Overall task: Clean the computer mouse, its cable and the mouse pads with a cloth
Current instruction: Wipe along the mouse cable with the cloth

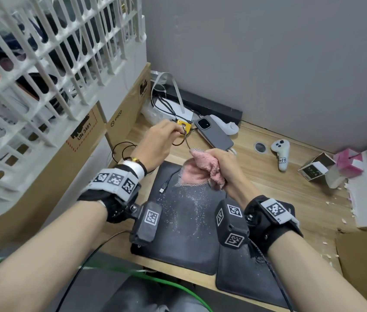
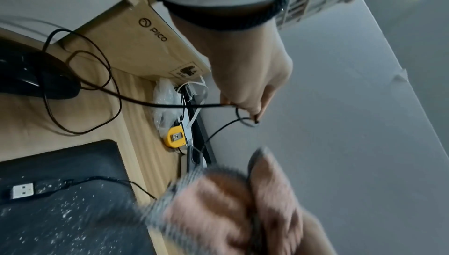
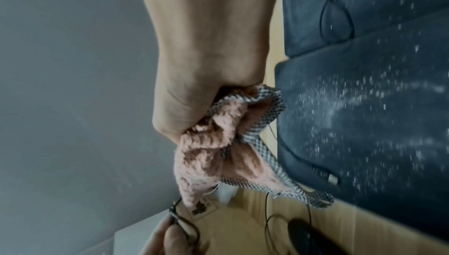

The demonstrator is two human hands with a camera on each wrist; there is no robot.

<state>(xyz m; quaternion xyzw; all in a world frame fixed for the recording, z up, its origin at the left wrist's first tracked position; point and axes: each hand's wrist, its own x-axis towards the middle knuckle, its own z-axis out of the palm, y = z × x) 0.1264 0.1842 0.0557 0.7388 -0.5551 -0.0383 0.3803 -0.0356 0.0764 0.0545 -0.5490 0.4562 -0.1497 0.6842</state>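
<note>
My left hand point(image 1: 177, 132) is raised over the desk and pinches the thin black mouse cable point(image 2: 170, 105) between its fingertips. From the pinch the cable runs down into the pink cloth point(image 1: 205, 167), which my right hand point(image 1: 222, 162) grips bunched round it. The black mouse point(image 2: 31, 74) lies on the wood left of the pads, hidden in the head view by my left wrist. The cable's USB plug point(image 1: 162, 190) rests on the left black mouse pad point(image 1: 178, 224), which is dusted with white specks. A second black pad point(image 1: 245, 280) lies beside it on the right.
A yellow tape measure point(image 1: 183, 127), a grey phone point(image 1: 214, 134) and a white controller point(image 1: 280, 154) lie behind the pads. PICO cardboard boxes point(image 1: 119, 122) and a white basket point(image 1: 43, 64) stand on the left. Small boxes point(image 1: 349, 163) crowd the right.
</note>
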